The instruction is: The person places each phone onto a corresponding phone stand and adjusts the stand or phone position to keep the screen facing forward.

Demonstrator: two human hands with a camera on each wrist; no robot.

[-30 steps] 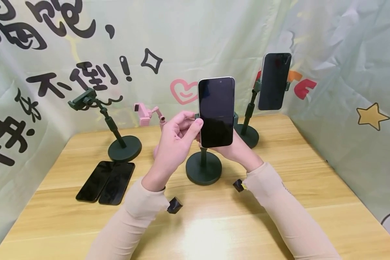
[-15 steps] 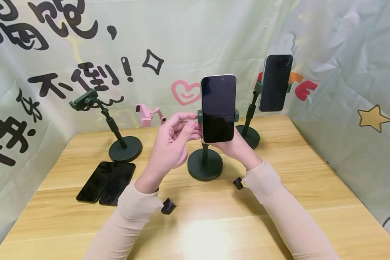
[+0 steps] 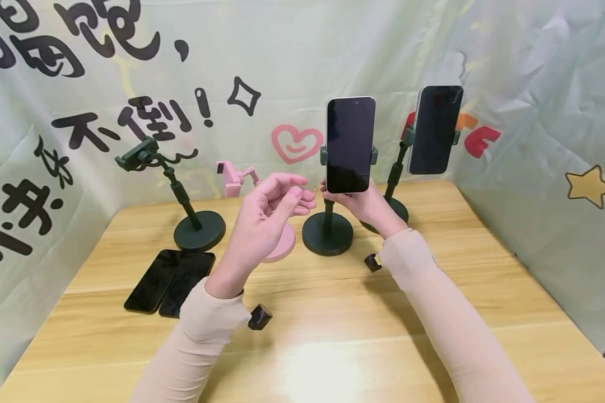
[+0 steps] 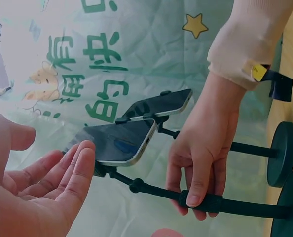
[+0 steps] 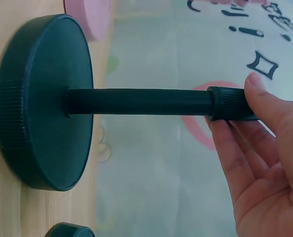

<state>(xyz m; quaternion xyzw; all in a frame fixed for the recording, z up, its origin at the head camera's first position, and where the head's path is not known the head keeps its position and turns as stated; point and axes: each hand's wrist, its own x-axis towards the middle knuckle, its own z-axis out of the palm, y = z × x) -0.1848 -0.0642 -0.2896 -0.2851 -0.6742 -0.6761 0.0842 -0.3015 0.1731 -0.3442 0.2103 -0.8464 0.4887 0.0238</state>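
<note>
A dark green phone stand holds an upright smartphone in its clamp, black screen toward the head camera. My right hand grips the stand's pole behind and below that phone. In the right wrist view, thumb and fingers pinch the ribbed collar of the pole. My left hand hovers left of the stand, fingers loosely bent and holding nothing. The left wrist view shows its fingertips close to the phone's edge; whether they touch there I cannot tell.
Behind at right stands another green stand with a phone. A green stand with an unfilled clamp is at left, and a pink stand is partly hidden behind my left hand. Two black phones lie flat on the wooden table.
My left hand has let go of the phone's edge and drawn left. The stand with its phone has moved back and slightly right, with my right hand on its pole.
</note>
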